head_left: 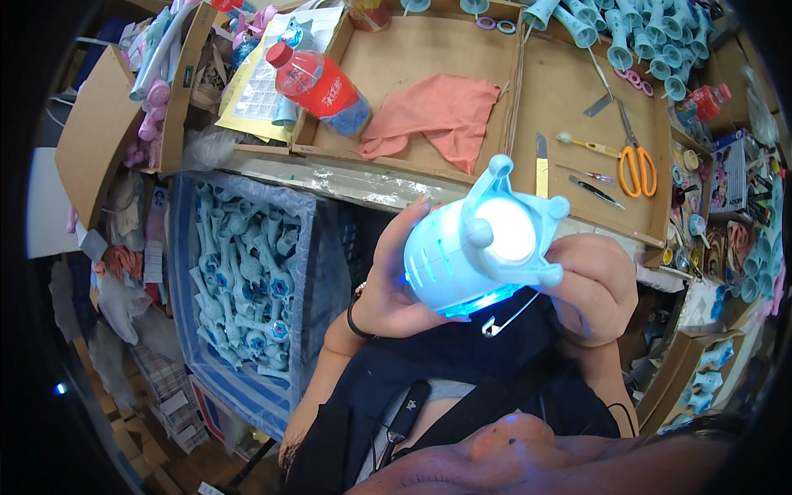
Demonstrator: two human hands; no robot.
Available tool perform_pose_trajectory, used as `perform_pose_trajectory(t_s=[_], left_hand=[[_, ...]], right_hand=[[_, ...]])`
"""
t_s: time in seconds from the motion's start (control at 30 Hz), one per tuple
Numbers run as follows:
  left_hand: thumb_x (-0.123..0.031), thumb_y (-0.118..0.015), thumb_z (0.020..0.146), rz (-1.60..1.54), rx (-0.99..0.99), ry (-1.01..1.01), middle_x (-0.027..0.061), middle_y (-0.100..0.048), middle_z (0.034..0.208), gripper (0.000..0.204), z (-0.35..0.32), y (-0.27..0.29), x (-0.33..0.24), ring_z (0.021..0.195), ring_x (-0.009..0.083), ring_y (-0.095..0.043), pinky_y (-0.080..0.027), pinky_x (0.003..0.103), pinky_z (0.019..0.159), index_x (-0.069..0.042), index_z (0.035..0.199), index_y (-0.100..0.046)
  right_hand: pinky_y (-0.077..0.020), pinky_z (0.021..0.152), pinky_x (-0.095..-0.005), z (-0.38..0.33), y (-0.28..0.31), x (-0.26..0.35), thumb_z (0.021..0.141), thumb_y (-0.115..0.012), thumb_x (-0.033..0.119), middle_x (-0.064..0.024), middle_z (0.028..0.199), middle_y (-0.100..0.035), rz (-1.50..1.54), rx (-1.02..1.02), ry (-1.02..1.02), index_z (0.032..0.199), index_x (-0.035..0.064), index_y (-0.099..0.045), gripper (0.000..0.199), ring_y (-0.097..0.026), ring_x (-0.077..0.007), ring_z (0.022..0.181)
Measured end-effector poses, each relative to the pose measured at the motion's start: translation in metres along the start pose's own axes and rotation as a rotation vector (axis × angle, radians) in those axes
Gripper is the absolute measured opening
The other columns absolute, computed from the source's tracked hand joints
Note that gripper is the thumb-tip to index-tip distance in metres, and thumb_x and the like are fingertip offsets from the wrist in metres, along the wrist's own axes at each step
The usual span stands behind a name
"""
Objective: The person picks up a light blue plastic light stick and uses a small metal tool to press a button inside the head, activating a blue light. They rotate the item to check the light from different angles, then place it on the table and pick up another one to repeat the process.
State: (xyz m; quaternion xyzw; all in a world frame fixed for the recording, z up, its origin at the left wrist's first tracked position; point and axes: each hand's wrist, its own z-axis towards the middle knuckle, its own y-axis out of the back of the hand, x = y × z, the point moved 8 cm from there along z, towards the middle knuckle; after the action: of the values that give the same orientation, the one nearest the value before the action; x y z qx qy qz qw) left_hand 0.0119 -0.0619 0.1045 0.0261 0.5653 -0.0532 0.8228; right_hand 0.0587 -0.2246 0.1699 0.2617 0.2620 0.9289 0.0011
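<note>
My left hand (394, 276) is wrapped round a light-blue plastic toy part (445, 252), a slotted round body with a crown of knobbed prongs. A white light glows from its open end, and blue light shines along its lower edge. At the right, my right hand (598, 285) has its fingers curled closed against the lower right prong; its fingertips are partly hidden. Just below the part, beside my right fingers, shows a metal safety pin (507, 318); whether my fingers hold it I cannot tell.
A blue-striped bin (309, 272) at the left holds many light-blue parts. On the cardboard trays lie a red-labelled bottle (322, 89), a coral cloth (441, 115), orange-handled scissors (637, 171), a knife (541, 165) and a brush (590, 145). More light-blue parts (652, 37) are heaped far right.
</note>
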Motion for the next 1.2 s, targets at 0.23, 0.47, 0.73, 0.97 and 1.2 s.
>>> perform_pose_trajectory(t_s=[0.23, 0.47, 0.73, 0.97, 1.2], left_hand=[[-0.008, -0.077, 0.069, -0.117, -0.042, 0.112, 0.0168, -0.030, 0.140, 0.099, -0.004, 0.001, 0.008, 0.128, 0.0261, -0.035, -0.030, 0.037, 0.103, -0.005, 0.142, -0.010], [-0.007, -0.077, 0.069, -0.050, 0.026, -0.058, 0.0245, -0.030, 0.139, 0.099, 0.001, -0.004, 0.004, 0.128, 0.0333, -0.035, -0.030, 0.044, 0.103, -0.010, 0.141, -0.010], [-0.009, -0.078, 0.068, -0.143, 0.019, 0.081, 0.0274, -0.030, 0.138, 0.100, -0.007, 0.000, 0.020, 0.128, 0.0363, -0.035, -0.030, 0.047, 0.103, -0.011, 0.141, -0.010], [-0.011, -0.078, 0.069, -0.073, 0.102, -0.073, 0.0273, -0.030, 0.138, 0.099, -0.001, -0.002, 0.011, 0.126, 0.0365, -0.037, -0.032, 0.047, 0.102, -0.012, 0.141, -0.010], [-0.013, -0.081, 0.067, -0.065, 0.030, 0.020, 0.0192, -0.033, 0.138, 0.104, 0.001, -0.003, 0.007, 0.126, 0.0285, -0.038, -0.032, 0.039, 0.102, -0.005, 0.142, -0.010]], right_hand=[[-0.0520, 0.060, -0.0309, 0.000, -0.001, -0.005, 0.058, -0.065, 0.008, -0.0084, 0.078, -0.061, -0.033, -0.029, -0.026, 0.084, 0.0042, -0.065, 0.026, -0.063, -0.0248, 0.073], [-0.0523, 0.061, -0.0314, 0.001, 0.001, 0.003, 0.062, -0.063, 0.010, -0.0089, 0.080, -0.062, 0.033, 0.007, 0.027, 0.086, 0.0024, -0.066, 0.025, -0.063, -0.0252, 0.075], [-0.0527, 0.062, -0.0307, 0.001, 0.002, 0.010, 0.063, -0.063, 0.012, -0.0092, 0.083, -0.061, 0.053, 0.040, 0.105, 0.088, 0.0007, -0.065, 0.028, -0.062, -0.0252, 0.076], [-0.0527, 0.062, -0.0305, 0.001, 0.002, 0.011, 0.062, -0.063, 0.012, -0.0090, 0.083, -0.061, 0.026, 0.038, 0.116, 0.088, 0.0007, -0.065, 0.028, -0.062, -0.0251, 0.076], [-0.0517, 0.060, -0.0313, -0.001, 0.003, 0.003, 0.061, -0.064, 0.011, -0.0086, 0.084, -0.062, -0.042, 0.042, 0.029, 0.088, 0.0030, -0.066, 0.028, -0.063, -0.0255, 0.077]])
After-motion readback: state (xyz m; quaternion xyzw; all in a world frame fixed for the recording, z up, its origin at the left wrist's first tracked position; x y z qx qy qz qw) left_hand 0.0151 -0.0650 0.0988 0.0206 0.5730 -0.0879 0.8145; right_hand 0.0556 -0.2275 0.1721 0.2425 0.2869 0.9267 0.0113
